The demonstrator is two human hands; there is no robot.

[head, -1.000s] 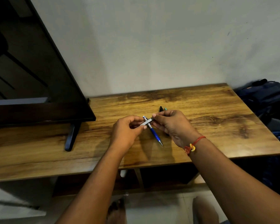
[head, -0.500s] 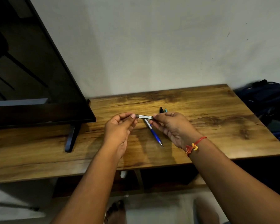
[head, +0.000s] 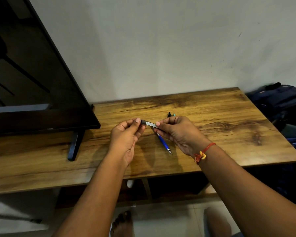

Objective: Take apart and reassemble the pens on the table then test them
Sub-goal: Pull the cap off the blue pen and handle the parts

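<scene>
Above the wooden table (head: pixel 212 117) I hold a dark pen with a silver clip (head: pixel 149 123) level between both hands. My left hand (head: pixel 126 132) pinches its left end with thumb and fingers. My right hand (head: pixel 176 130) pinches its right end. A blue pen (head: pixel 163 142) lies on the table under my hands, its metal tip pointing toward me and to the right. Just beyond my right hand the ends of a black pen (head: pixel 169 114) and a teal pen (head: pixel 174 114) stick out; the rest of them is hidden by the hand.
A large dark television (head: pixel 32 82) stands on the table's left half, its foot (head: pixel 73 144) reaching toward the front edge. A dark blue bag (head: pixel 284 103) lies off the table's right side. My bare foot (head: pixel 122 223) shows on the floor below.
Both hands have lifted the dark pen a little and turned it from slanted to nearly level. My left hand has slid outward to the pen's left end.
</scene>
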